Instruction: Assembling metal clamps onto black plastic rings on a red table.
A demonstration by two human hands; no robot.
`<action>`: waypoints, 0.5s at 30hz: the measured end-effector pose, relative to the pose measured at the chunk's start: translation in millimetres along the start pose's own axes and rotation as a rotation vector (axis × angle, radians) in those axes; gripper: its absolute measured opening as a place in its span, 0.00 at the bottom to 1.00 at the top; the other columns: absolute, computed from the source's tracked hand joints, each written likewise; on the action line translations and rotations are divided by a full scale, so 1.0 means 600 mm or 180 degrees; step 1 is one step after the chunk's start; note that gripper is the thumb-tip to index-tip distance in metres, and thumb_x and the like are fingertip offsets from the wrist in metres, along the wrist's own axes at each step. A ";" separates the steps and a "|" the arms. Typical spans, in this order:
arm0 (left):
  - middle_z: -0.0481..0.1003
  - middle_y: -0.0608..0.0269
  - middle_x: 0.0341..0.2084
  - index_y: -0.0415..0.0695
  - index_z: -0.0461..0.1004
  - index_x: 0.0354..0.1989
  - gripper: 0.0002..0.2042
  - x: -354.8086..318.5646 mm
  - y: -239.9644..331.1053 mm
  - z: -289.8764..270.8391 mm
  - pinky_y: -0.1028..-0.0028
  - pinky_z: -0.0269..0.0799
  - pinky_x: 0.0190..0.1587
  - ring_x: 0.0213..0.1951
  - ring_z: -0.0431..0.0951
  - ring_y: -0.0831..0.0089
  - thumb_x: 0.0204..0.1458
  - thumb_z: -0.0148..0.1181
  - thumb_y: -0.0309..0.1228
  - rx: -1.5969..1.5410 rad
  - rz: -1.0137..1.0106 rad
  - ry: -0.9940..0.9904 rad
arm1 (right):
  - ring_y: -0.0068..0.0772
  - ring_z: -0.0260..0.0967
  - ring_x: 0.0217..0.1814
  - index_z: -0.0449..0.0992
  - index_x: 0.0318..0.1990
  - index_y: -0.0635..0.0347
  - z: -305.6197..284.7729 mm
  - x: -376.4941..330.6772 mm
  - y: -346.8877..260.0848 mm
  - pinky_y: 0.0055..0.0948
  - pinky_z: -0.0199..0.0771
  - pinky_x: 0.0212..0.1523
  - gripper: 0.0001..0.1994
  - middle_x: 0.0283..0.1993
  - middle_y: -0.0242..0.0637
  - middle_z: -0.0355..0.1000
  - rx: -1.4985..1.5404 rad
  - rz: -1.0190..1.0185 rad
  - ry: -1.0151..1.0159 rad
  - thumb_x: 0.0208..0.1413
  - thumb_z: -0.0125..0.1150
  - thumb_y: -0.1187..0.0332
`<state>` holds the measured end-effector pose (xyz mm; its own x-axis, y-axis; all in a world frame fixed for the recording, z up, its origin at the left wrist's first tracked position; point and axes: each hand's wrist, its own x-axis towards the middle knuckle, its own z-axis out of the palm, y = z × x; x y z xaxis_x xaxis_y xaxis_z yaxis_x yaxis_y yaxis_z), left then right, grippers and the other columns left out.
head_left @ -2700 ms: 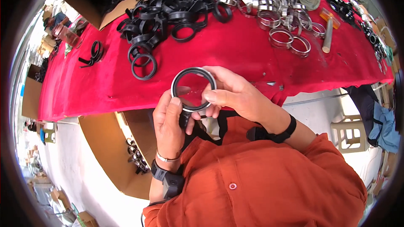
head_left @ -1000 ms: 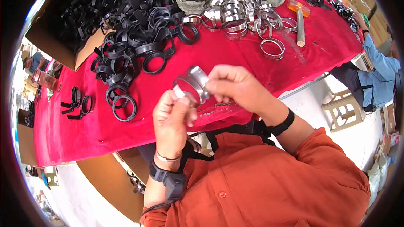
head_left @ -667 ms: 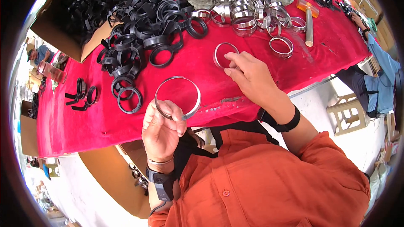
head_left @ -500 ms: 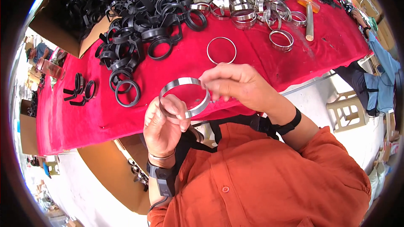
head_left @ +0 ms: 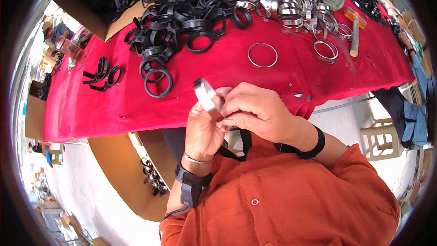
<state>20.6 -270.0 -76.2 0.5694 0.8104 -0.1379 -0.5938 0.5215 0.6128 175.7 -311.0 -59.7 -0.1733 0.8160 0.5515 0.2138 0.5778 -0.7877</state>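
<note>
A wide shiny metal ring is tilted nearly edge-on above the table's front edge. My left hand grips it from below, with its fingers partly hidden behind the band. On the ring's right side, my right hand is closed with thumb and fingertips pinching at the band; the exact contact is partly covered. Beyond my hands a thin metal ring lies flat on the red cloth. Left of it, a black ring rests at the near end of the black pile.
Black ring-shaped parts fill the back left beside a cardboard box. Metal rings are heaped at the back centre, near a hammer. Below the table edge stands an open carton. A person in blue is at far right.
The metal ring has turned from showing its round opening to nearly edge-on. My right hand has closed in on it, and the whole view has shifted.
</note>
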 end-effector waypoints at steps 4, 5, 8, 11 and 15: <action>0.74 0.58 0.34 0.35 0.70 0.44 0.13 0.000 0.025 -0.019 0.79 0.70 0.22 0.24 0.73 0.76 0.57 0.49 0.31 0.0618 0.0268 -0.0034 | 0.29 0.68 0.32 0.73 0.32 0.63 -0.005 -0.003 -0.007 0.25 0.67 0.33 0.03 0.33 0.37 0.67 0.0115 0.0146 0.0123 0.49 0.57 0.77; 0.74 0.56 0.36 0.35 0.70 0.44 0.13 0.002 0.051 -0.001 0.79 0.72 0.24 0.25 0.74 0.76 0.58 0.48 0.33 0.1494 0.0905 0.0168 | 0.26 0.68 0.31 0.72 0.31 0.64 -0.017 -0.002 -0.001 0.24 0.67 0.32 0.02 0.33 0.36 0.67 -0.0094 0.0088 0.0203 0.50 0.57 0.77; 0.72 0.56 0.38 0.36 0.70 0.43 0.11 0.018 0.150 -0.077 0.79 0.71 0.25 0.27 0.74 0.76 0.55 0.52 0.30 0.4886 0.3050 0.1736 | 0.20 0.66 0.28 0.70 0.30 0.65 -0.038 -0.007 -0.003 0.19 0.65 0.29 0.02 0.30 0.33 0.67 0.0302 0.0443 0.0266 0.52 0.55 0.77; 0.73 0.59 0.28 0.35 0.70 0.41 0.10 0.028 0.176 -0.120 0.80 0.68 0.21 0.22 0.72 0.79 0.53 0.52 0.26 0.5188 0.2465 0.1846 | 0.16 0.64 0.28 0.68 0.33 0.66 -0.032 -0.013 0.004 0.18 0.65 0.29 0.01 0.26 0.30 0.66 0.0667 0.1065 0.0386 0.53 0.53 0.78; 0.73 0.59 0.24 0.34 0.68 0.38 0.07 0.034 0.118 -0.079 0.82 0.72 0.23 0.23 0.75 0.76 0.52 0.52 0.22 0.3015 0.1083 0.1262 | 0.19 0.63 0.26 0.69 0.33 0.65 -0.025 -0.018 0.020 0.20 0.63 0.27 0.02 0.26 0.32 0.65 0.0148 0.0608 0.0487 0.52 0.54 0.79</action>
<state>-37.0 -203.9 -72.5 0.1322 0.9911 0.0155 0.0918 -0.0278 0.9954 194.5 -312.9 -71.0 0.0142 0.9057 0.4237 0.1837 0.4142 -0.8915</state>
